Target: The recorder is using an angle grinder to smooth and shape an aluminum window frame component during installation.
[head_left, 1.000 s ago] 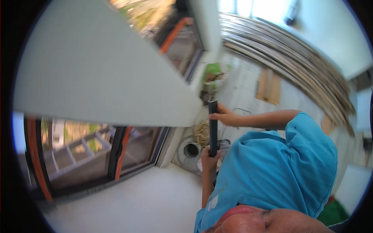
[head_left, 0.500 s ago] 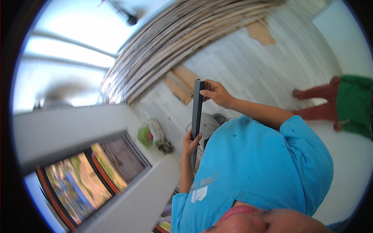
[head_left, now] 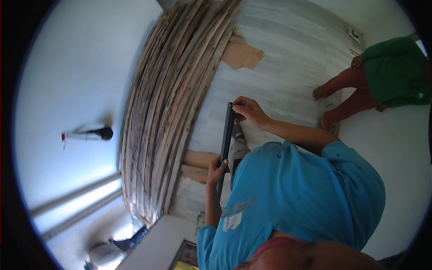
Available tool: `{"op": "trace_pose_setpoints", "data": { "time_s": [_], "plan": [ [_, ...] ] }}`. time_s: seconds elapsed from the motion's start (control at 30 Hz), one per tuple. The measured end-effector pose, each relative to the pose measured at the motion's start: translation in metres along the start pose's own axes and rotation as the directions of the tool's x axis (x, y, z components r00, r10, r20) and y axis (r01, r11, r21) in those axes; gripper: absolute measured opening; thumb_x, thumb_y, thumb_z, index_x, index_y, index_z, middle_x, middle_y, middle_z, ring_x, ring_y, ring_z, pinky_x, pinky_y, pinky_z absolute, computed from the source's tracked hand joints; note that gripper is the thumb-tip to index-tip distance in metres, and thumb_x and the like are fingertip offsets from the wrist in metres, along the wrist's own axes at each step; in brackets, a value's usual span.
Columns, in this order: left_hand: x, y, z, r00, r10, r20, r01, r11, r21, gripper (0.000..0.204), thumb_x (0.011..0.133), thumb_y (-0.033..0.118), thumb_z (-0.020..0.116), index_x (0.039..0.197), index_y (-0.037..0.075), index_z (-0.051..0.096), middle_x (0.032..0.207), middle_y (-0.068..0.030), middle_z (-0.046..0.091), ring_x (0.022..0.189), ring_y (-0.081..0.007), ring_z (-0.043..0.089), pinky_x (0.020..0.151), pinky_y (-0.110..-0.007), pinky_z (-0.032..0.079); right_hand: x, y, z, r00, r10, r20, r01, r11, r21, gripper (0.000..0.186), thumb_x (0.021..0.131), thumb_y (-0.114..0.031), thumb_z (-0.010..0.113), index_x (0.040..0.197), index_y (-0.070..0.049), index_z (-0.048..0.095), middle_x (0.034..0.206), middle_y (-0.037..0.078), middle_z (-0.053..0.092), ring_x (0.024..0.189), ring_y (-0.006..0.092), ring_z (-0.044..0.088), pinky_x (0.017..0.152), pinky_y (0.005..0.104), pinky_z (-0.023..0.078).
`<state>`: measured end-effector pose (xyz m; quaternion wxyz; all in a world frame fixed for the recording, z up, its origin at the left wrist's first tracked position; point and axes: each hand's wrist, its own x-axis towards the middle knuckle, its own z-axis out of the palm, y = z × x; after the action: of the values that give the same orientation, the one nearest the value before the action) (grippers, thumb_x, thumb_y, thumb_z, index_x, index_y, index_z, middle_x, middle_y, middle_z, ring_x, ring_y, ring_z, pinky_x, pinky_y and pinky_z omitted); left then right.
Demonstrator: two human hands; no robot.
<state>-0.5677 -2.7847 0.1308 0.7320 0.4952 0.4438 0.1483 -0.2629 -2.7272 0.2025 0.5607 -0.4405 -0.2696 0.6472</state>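
Note:
A long, narrow dark grey channel profile [head_left: 226, 135] stretches in front of my body, its hollow end facing away from me. Partway along it, my left hand [head_left: 216, 171] is closed around the profile with the thumb on top. At the far end, my right hand [head_left: 250, 113] pinches the rim with thumb and fingertips. Whether those fingertips also hold something small cannot be made out. The near end of the profile passes beside my blue shirt [head_left: 306, 189].
Long wooden planks [head_left: 166, 99] lie stacked along the wall. Cardboard pieces [head_left: 243, 54] rest on the pale plank floor [head_left: 279, 40]. At the right stands another person [head_left: 391, 72] in a green top and reddish trousers. A dark lamp-like fixture [head_left: 105, 133] is on the white wall.
My view has swung toward the plank stack, and most of the window has left the picture. My right hand's fingers have shifted onto the profile's end rim. Both hands still hold it.

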Motion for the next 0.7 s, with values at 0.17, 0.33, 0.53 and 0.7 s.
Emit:
{"op": "trace_pose_setpoints", "data": {
  "time_s": [0.17, 0.33, 0.53, 0.7],
  "plan": [
    [0.224, 0.180, 0.021, 0.967, 0.044, 0.249, -0.100, 0.971, 0.218, 0.047, 0.102, 0.047, 0.052, 0.089, 0.003, 0.058, 0.071, -0.0048, 0.060, 0.066, -0.0129, 0.060, 0.060, -0.028, 0.049, 0.075, -0.093, -0.085, 0.941, 0.053, -0.333, -0.024, 0.995, 0.093, 0.012, 0.097, -0.014, 0.061, 0.105, -0.006, 0.057, 0.098, 0.008, 0.067, 0.085, 0.0195, 0.071, 0.071, 0.0338, 0.061],
    [0.411, 0.309, 0.092, 0.891, -0.036, 0.453, -0.270, 0.759, 0.592, 0.044, 0.101, 0.045, 0.054, 0.089, 0.003, 0.057, 0.066, -0.0127, 0.059, 0.062, -0.0255, 0.060, 0.059, -0.039, 0.046, 0.123, -0.150, -0.207, 0.856, -0.034, -0.516, 0.154, 0.969, 0.192, 0.011, 0.095, -0.013, 0.062, 0.102, -0.006, 0.057, 0.102, 0.012, 0.067, 0.088, 0.0228, 0.070, 0.079, 0.0360, 0.060],
    [0.632, 0.416, 0.157, 0.843, -0.008, 0.537, -0.415, 0.626, 0.660, 0.047, 0.099, 0.049, 0.054, 0.094, 0.003, 0.060, 0.065, -0.0181, 0.060, 0.063, -0.0386, 0.060, 0.060, -0.045, 0.045, 0.273, -0.252, -0.354, 0.840, 0.094, -0.534, 0.263, 0.791, 0.552, 0.007, 0.094, -0.011, 0.062, 0.099, -0.007, 0.059, 0.104, 0.010, 0.066, 0.094, 0.0247, 0.068, 0.085, 0.0365, 0.059],
    [0.793, 0.486, 0.171, 0.938, 0.080, 0.337, -0.272, 0.774, 0.572, 0.048, 0.099, 0.048, 0.054, 0.092, 0.001, 0.059, 0.065, -0.0173, 0.060, 0.057, -0.0344, 0.059, 0.059, -0.044, 0.046, 0.454, -0.381, -0.458, 0.858, 0.099, -0.504, 0.102, 0.929, 0.356, 0.011, 0.092, -0.013, 0.066, 0.098, -0.008, 0.059, 0.100, 0.008, 0.064, 0.095, 0.0227, 0.067, 0.085, 0.0375, 0.059]
  ]
}}
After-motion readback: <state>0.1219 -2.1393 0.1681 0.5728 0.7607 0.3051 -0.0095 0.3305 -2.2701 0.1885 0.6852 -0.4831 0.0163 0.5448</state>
